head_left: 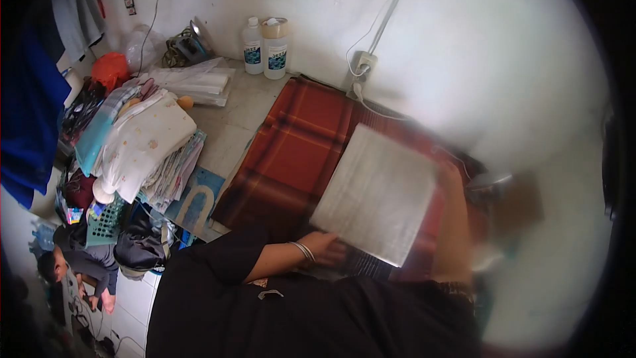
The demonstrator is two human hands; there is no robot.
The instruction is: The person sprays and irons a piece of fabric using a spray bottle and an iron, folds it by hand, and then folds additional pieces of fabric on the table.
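Observation:
A flat, rectangular, greyish-white piece (377, 192), like a folded cloth or a sheet in clear wrap, is over a red plaid cloth (291, 132) on the table. My left hand (324, 249), with bangles at the wrist, is at its lower left corner; the fingers are smeared by motion, so their grip cannot be made out. Along the right edge of the piece is my right hand (450, 176), also blurred, its fingers mostly hidden.
Two white bottles (264, 50) stand by the wall, left of a plugged socket (363, 66) with trailing cords. Piled folded clothes (149, 136) and flat plastic packs (192, 83) occupy the left. A blurred brown box (520, 205) is at right. Another person (86, 262) sits at lower left.

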